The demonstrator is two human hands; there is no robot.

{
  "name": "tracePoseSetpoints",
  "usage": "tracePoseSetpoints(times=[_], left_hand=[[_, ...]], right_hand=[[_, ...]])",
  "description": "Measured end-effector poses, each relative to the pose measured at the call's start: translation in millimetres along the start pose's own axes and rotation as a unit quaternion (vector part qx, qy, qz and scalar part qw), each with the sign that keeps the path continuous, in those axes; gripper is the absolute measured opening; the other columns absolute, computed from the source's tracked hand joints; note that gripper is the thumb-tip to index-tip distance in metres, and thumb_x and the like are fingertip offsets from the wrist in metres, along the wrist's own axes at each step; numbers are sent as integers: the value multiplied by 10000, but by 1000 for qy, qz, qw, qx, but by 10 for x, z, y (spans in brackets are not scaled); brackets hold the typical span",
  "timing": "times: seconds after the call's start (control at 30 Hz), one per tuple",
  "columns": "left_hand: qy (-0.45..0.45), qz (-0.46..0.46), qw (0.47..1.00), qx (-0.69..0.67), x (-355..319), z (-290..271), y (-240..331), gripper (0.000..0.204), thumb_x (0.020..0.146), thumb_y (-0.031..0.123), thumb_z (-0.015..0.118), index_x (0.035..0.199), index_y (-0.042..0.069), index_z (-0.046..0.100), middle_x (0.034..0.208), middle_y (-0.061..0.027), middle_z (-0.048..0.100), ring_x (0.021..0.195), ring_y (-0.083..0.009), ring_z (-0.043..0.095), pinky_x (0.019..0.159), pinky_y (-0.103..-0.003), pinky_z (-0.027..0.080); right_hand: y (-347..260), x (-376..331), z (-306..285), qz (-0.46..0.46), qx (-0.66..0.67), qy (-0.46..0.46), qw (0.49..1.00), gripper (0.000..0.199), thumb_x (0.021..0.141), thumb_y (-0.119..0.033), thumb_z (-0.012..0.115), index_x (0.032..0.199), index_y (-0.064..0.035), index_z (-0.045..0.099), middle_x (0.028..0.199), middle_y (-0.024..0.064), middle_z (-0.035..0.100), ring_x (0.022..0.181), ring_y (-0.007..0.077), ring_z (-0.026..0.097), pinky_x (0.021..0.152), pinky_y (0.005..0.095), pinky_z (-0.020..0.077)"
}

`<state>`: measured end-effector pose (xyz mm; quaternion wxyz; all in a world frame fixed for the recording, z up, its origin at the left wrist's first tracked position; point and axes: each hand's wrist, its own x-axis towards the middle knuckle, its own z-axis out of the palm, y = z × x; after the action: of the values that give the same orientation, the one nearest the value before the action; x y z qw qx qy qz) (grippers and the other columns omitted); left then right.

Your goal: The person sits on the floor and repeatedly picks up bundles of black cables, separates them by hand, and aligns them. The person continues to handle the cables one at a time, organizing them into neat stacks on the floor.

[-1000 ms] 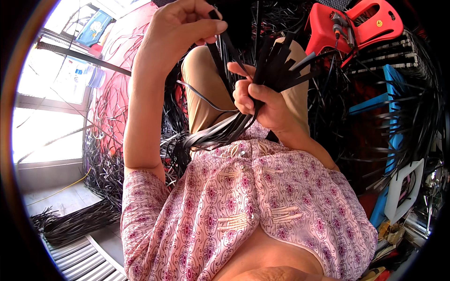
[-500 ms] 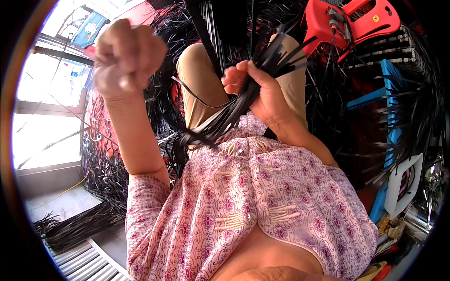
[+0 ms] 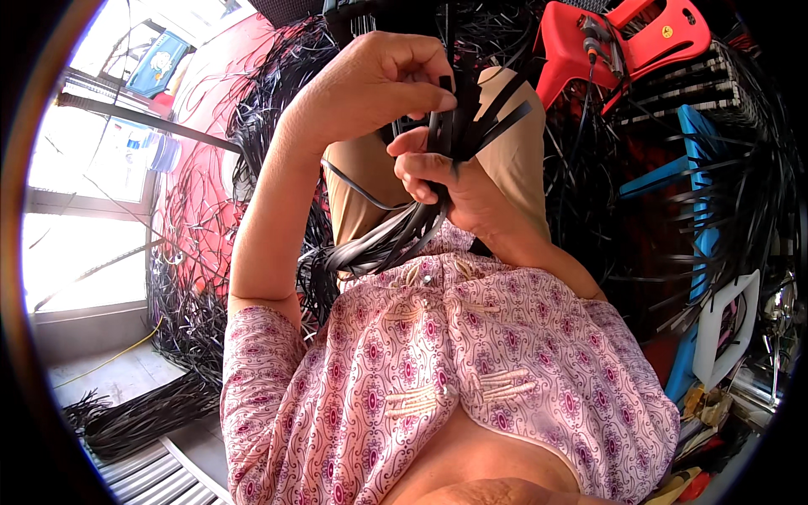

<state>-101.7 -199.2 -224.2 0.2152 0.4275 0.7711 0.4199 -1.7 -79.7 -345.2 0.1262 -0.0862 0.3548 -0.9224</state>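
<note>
A bundle of flat black strips (image 3: pixel 391 240) lies across my lap, its cut ends fanning out above my right hand (image 3: pixel 459 185). My right hand is closed round the bundle near those ends, with the thumb laid across it. Just above, my left hand (image 3: pixel 396 80) pinches one black strip (image 3: pixel 445 105) by its end between thumb and fingers. The long tails of the bundle hang over my left thigh, where they merge with other strips.
Loose black strips (image 3: pixel 202 303) heap over a red surface on the left. At the far right stand a red plastic chair (image 3: pixel 581 50) with a corded tool (image 3: pixel 596 38) on it, and a blue frame (image 3: pixel 699 194). A bundle of strips (image 3: pixel 151 412) lies on the floor at lower left.
My left hand has come down and right from the upper left to the strip ends, and pinches one. My right hand has closed tighter round the bundle.
</note>
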Motion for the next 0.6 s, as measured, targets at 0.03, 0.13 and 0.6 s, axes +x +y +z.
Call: tracePoseSetpoints(times=[0.03,0.13,0.6], left_hand=[[32,21,999,-5,18,3,8,109,830,44,699,907,19,626,809,29,595,744,-29,551,671,-190,447],[130,88,987,-24,48,13,120,193,817,49,708,1005,27,671,900,14,621,815,-54,583,732,-208,481],[53,173,976,120,183,34,512,114,846,109,679,891,5,688,753,-46,626,706,-132,593,644,-283,478]], right_hand=[[-4,-3,-7,5,-15,1,1000,254,887,-203,644,1032,0,596,703,17,512,572,70,454,498,203,320],[-3,23,-6,18,5,29,999,208,880,-165,657,995,2,609,658,12,501,529,74,439,488,217,326],[3,-10,30,13,-61,4,998,190,840,-134,680,961,2,625,653,21,514,553,85,467,517,230,366]])
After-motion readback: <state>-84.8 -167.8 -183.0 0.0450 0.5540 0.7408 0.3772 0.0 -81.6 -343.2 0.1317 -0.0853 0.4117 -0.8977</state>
